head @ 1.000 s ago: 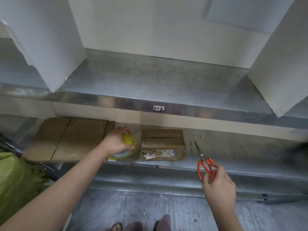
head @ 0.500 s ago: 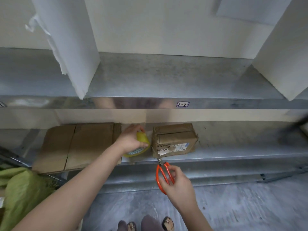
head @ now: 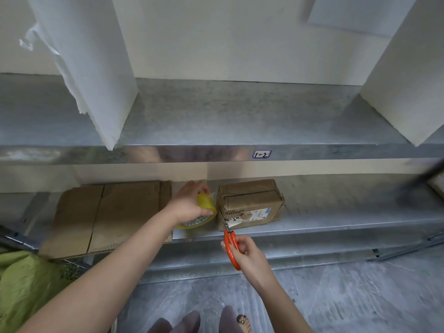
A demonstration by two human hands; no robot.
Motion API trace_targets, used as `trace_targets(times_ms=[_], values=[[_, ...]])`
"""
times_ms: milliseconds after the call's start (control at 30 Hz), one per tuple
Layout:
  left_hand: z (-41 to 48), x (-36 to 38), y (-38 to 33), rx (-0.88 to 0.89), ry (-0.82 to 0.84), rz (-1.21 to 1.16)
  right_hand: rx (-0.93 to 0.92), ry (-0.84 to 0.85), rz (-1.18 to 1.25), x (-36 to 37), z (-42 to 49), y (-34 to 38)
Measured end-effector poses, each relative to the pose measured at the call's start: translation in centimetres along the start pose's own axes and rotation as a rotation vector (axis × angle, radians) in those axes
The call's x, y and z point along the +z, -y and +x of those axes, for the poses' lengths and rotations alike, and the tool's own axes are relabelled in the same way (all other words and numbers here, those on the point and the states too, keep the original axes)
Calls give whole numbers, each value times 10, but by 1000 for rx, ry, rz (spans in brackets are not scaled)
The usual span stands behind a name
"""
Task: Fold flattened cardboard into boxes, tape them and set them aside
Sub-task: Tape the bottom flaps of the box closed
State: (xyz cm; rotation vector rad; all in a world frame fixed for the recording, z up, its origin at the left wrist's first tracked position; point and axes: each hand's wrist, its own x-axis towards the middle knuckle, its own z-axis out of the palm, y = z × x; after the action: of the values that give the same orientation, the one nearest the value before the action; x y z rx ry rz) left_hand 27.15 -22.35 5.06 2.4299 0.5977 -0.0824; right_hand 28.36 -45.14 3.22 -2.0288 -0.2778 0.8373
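A small folded cardboard box (head: 249, 203) with a white label stands on the lower metal shelf (head: 336, 222). Just left of it, my left hand (head: 189, 205) grips a yellow tape roll (head: 204, 209) held close against the box's left side. Below the shelf edge my right hand (head: 249, 255) holds orange-handled scissors (head: 231, 248); their blades point up to the gap between roll and box, at the box's lower left corner. A stack of flattened cardboard (head: 108, 217) lies on the shelf to the left.
An upper metal shelf (head: 228, 116) overhangs, with white upright panels (head: 96, 68) at left and right. A green cloth bag (head: 26, 284) sits at lower left. My feet (head: 199, 323) stand on the grey floor below.
My right hand has carried the scissors leftward from the open shelf to the box's left corner, blades now between roll and box. My left hand stays on the tape roll.
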Motion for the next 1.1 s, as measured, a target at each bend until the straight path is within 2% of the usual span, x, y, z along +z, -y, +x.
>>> trace_targets(times_ms=[200, 667, 900, 1100], values=[[-2, -1, 1, 15, 11, -13, 11, -13, 48, 3, 10, -1], [-5, 1, 6, 7, 4, -16, -46, -56, -32, 3, 25, -11], [-4, 0, 10, 0, 3, 5, -51, -80, -404, -1, 28, -8], [-2, 0, 12, -11, 5, 1, -97, -103, -542, 3, 31, -11]])
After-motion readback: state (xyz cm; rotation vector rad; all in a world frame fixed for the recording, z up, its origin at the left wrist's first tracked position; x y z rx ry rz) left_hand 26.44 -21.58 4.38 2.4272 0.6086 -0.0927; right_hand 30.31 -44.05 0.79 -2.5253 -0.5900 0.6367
